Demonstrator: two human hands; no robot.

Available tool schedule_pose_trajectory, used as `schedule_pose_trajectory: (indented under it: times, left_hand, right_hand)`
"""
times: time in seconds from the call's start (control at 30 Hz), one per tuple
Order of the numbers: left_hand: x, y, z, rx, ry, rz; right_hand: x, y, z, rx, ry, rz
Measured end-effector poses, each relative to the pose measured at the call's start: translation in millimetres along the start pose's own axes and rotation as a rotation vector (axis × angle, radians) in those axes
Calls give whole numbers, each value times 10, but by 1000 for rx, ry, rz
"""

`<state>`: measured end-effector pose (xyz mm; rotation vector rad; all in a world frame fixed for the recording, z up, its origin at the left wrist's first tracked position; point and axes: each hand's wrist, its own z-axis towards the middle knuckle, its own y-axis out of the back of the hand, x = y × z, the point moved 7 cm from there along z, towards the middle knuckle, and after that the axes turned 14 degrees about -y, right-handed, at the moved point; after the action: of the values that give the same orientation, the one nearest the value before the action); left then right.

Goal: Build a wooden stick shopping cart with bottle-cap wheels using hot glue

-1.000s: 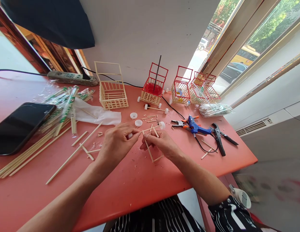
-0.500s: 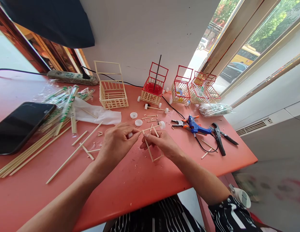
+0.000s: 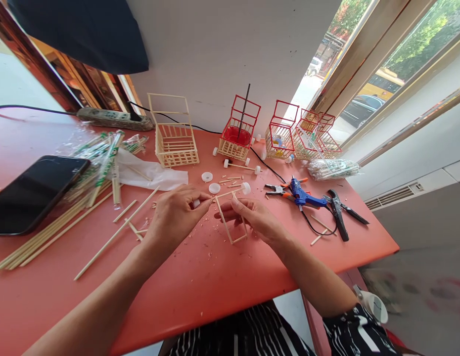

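My right hand [image 3: 254, 215] grips a small rectangular frame of wooden sticks [image 3: 224, 223], thumb and fingers pressed on its right side. A thin stick crosses the frame's top end, with a white plastic wheel [image 3: 246, 188] at its right tip. My left hand [image 3: 180, 210] is closed just left of the frame, fingertips at the stick's left end. A small white plastic piece [image 3: 196, 203], seemingly another wheel, shows between its fingers. Two white round caps [image 3: 214, 188] lie beyond the hands, beside short cut sticks [image 3: 232, 178].
Stick baskets [image 3: 177, 143] stand along the wall, one holding a red container [image 3: 235, 134]. On the right lie a blue glue gun [image 3: 306, 195], pliers [image 3: 274, 189] and black-handled cutters [image 3: 338, 217]. A phone [image 3: 37, 193], long sticks [image 3: 116, 232] and wrapped chopsticks [image 3: 113, 153] occupy the left.
The frame has tilted slightly and shifted a little left in my right hand. My left fingertips have drawn slightly back from the stick. The camera view has shifted a little.
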<state>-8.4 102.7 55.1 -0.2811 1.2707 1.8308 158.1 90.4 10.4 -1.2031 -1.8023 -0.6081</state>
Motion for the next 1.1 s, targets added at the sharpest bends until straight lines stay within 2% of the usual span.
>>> schedule_pose_trajectory:
  times: [0.3,1.1]
  left_hand:
    - [60,27,-15,-15,33,5]
    - [3,14,-4,-15,11,-19]
  right_hand:
    - [-51,80,34,-61,-20,119]
    - [-31,118,57,-120,37,172]
